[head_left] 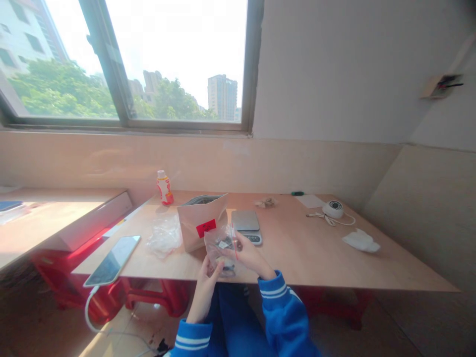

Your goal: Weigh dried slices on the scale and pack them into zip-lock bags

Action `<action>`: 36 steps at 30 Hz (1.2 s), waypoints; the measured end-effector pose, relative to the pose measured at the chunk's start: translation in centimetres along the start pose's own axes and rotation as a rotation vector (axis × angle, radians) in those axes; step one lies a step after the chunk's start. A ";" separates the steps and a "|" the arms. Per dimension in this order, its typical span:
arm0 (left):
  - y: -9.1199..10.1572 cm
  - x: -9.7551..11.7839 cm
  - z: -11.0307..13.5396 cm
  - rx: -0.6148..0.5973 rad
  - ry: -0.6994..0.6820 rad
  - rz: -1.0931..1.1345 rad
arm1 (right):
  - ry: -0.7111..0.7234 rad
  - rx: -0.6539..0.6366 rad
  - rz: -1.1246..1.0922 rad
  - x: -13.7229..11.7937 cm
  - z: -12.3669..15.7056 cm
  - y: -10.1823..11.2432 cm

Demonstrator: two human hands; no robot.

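A clear zip bag (216, 241) with a red strip along its right side is held up between my two hands, over the table's front edge. Small dark parts and a white label show through the plastic; their kind is too small to tell. My left hand (211, 277) pinches the bag's lower left part. At the bag's red-striped side, my right hand (248, 254) grips it with fingers bent. Just behind stands an open paper pouch (193, 223) with a red label. A digital scale (246, 221) sits behind my right hand, its plate bare.
Left of the pouch lie crumpled clear plastic (163, 237) and a phone (113, 260) with a white cable. A drink bottle (164, 188) stands at the back. Rightward are a small bag (266, 203), a screwdriver (297, 193), a dome camera (332, 209) and a white packet (361, 241).
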State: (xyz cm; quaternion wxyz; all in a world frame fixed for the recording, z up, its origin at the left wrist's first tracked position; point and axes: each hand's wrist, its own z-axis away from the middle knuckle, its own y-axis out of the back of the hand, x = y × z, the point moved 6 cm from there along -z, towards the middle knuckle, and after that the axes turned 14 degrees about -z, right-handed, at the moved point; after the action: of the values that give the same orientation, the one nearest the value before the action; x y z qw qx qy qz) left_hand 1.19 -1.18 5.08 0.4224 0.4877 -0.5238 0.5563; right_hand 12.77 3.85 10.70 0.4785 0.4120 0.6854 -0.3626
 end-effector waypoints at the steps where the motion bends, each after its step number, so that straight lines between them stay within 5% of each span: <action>1: 0.1 -0.3 0.0 -0.003 0.014 0.028 | 0.002 0.019 0.013 -0.3 0.1 0.1; 8: 1.3 -2.0 -0.5 0.068 0.098 0.170 | 0.024 0.133 0.025 -1.3 -0.1 2.5; 12: 1.8 -3.0 -1.0 0.090 0.139 0.188 | 0.141 0.204 0.043 -4.5 -2.3 3.4; 16: 2.0 -3.7 -1.3 0.099 0.156 0.204 | 0.335 0.170 0.217 -10.1 -6.3 1.9; 19: 2.0 -4.0 -1.4 0.092 0.163 0.199 | 0.429 0.019 0.385 -12.6 -9.3 -0.5; 24: 2.2 -4.3 -1.5 0.086 0.168 0.204 | 0.464 -0.274 0.519 -12.1 -11.4 -3.7; 31: 2.7 -4.6 -1.6 0.111 0.168 0.193 | 0.452 -0.075 0.355 -11.8 -12.1 -2.3; 36: 2.1 -3.9 -1.2 0.065 0.167 0.239 | 0.371 -0.112 0.197 -10.6 -13.4 -2.9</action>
State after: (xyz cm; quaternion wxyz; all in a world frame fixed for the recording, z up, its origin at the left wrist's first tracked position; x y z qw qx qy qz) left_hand -0.39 0.01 0.94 0.3792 0.3872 -0.5230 0.6578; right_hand 7.49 12.36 24.84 0.3994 0.5095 0.7373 -0.1932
